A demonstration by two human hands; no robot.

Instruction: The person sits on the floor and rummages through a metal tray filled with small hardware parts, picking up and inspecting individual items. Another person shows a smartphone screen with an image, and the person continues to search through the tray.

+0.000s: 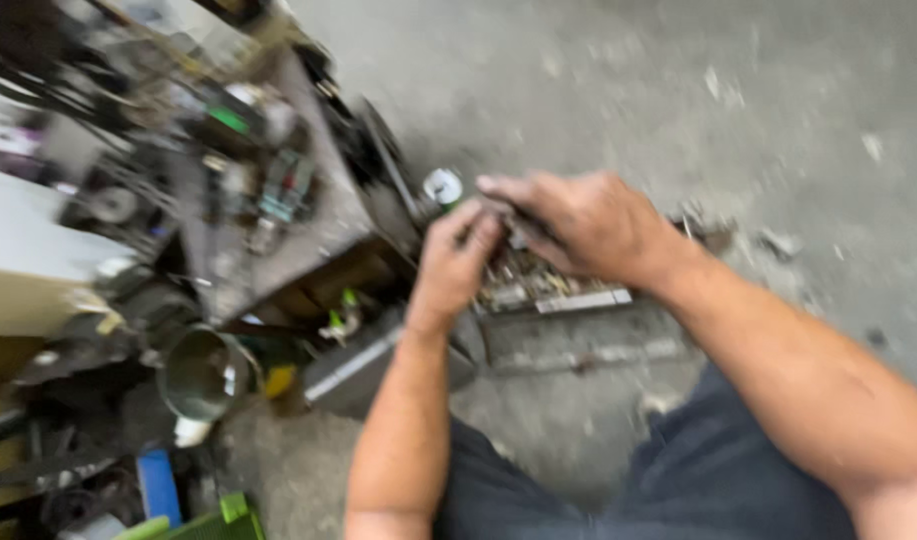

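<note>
Head view, blurred: left hand [453, 265] and right hand [588, 225] meet over a tray [578, 300] of metal scraps on the floor, fingers of both closed on a small dark part [513, 222], approx. centre frame. Prob. light, stiff metal, maybe greasy; best pinched at both ends.

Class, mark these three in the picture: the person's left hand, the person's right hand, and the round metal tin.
left hand [456, 262], head view, back of the hand
right hand [588, 222], head view, back of the hand
round metal tin [203, 375], head view, inner wall
</note>
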